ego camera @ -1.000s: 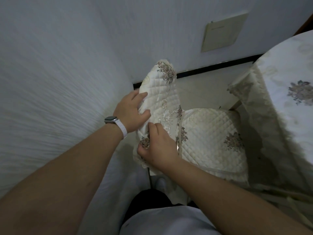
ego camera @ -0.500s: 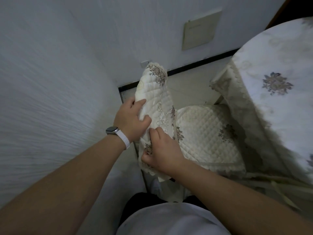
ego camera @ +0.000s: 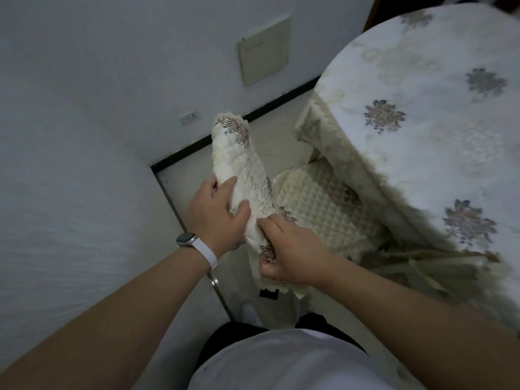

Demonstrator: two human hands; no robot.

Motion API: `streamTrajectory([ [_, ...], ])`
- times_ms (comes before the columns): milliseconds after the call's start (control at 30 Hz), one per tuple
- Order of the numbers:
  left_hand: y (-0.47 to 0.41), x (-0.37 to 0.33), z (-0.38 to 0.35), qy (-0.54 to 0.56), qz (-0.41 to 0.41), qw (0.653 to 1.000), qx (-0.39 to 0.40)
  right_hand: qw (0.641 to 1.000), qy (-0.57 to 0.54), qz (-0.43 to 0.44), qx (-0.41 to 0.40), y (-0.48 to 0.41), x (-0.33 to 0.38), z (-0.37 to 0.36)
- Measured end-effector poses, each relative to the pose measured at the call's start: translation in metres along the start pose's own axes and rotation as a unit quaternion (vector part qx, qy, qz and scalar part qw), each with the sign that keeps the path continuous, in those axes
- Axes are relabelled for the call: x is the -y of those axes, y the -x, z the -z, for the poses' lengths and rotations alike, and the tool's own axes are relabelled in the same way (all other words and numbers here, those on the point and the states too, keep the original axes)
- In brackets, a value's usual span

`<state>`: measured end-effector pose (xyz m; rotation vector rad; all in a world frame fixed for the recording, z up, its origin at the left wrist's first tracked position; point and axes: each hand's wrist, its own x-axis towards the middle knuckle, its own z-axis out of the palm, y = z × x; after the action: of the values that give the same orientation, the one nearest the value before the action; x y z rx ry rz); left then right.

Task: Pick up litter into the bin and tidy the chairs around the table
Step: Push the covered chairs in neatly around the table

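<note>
A chair with a cream quilted cover stands in front of me; its backrest point(ego camera: 239, 153) rises at centre and its seat point(ego camera: 315, 204) reaches partly under the table's hanging cloth. My left hand point(ego camera: 216, 215), with a watch on the wrist, grips the backrest's left side, thumb on the front. My right hand point(ego camera: 287, 249) grips the backrest's lower right edge, fingers curled into the quilted fabric. The table point(ego camera: 439, 130), draped in a white cloth with flower prints, fills the right side.
A white wall runs close along the left and meets the back wall at a corner point(ego camera: 153, 167) with a dark skirting. A wall socket point(ego camera: 190, 117) and a beige panel point(ego camera: 264, 50) sit on the back wall. Fringe and ties point(ego camera: 422, 263) hang from the tablecloth.
The chair has slid right, its seat going farther under the tablecloth. Both hands keep their grip on the backrest. The view has shifted so more of the table shows.
</note>
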<state>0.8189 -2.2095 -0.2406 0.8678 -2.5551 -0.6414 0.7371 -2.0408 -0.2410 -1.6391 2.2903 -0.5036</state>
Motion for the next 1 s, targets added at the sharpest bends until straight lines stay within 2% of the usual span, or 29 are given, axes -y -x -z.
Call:
streamTrajectory([
  [167, 0.0, -0.004, -0.004, 0.02, -0.08, 0.996, 0.027, 1.0, -0.001, -0.017, 0.005, 0.019, -0.025, 0.012],
  [367, -0.017, 0.007, -0.005, -0.026, -0.169, 0.979, 0.108, 0.998, 0.008, -0.059, -0.014, 0.044, -0.05, 0.025],
  [567, -0.048, -0.014, -0.024, -0.061, -0.266, 0.957, 0.101, 0.994, 0.029, -0.091, -0.048, 0.069, -0.073, 0.043],
  [700, -0.055, -0.038, -0.042, -0.046, -0.28, 0.955, 0.087, 0.988, 0.021, -0.142, -0.051, 0.085, -0.095, 0.048],
  [1000, -0.073, -0.111, -0.093, 0.005, -0.237, 0.967, 0.092, 0.96, 0.013, -0.234, -0.156, 0.108, -0.156, 0.066],
])
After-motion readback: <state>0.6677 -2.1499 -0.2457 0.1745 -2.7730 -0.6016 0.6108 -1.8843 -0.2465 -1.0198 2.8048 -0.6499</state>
